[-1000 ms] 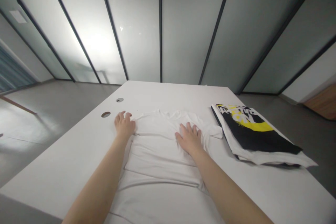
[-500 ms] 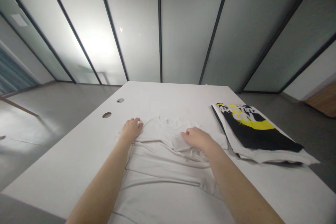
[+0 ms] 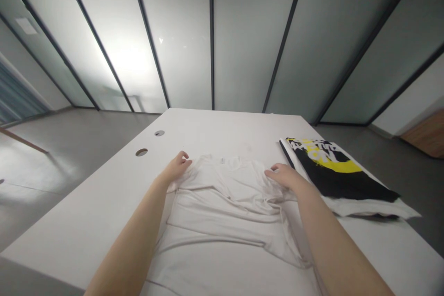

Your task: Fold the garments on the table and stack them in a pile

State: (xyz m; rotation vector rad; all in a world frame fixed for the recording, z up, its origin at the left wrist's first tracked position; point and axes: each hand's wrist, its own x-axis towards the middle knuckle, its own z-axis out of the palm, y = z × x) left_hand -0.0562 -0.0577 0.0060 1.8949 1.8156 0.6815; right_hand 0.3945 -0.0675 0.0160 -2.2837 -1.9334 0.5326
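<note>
A white T-shirt [image 3: 222, 222] lies spread and wrinkled on the white table, its neckline toward the far side and its body running toward me. At its left shoulder, my left hand [image 3: 176, 167] is closed with curled fingers on the cloth. My right hand [image 3: 285, 176] is closed on the fabric by the right shoulder, its fingers pointing left. Folds gather below the right hand and cross the shirt's chest. The sleeves are partly hidden under my hands and wrists.
A stack of folded shirts [image 3: 342, 178], the top one black with yellow and white print, lies at the table's right side. Two round holes pierce the table [image 3: 86, 212] at its left. Frosted glass panels [image 3: 246, 41] stand behind it.
My right hand has moved right, from the shirt's chest to its right shoulder. My left hand has shifted slightly right, drawing the left sleeve inward. The upper shirt lies wider and flatter.
</note>
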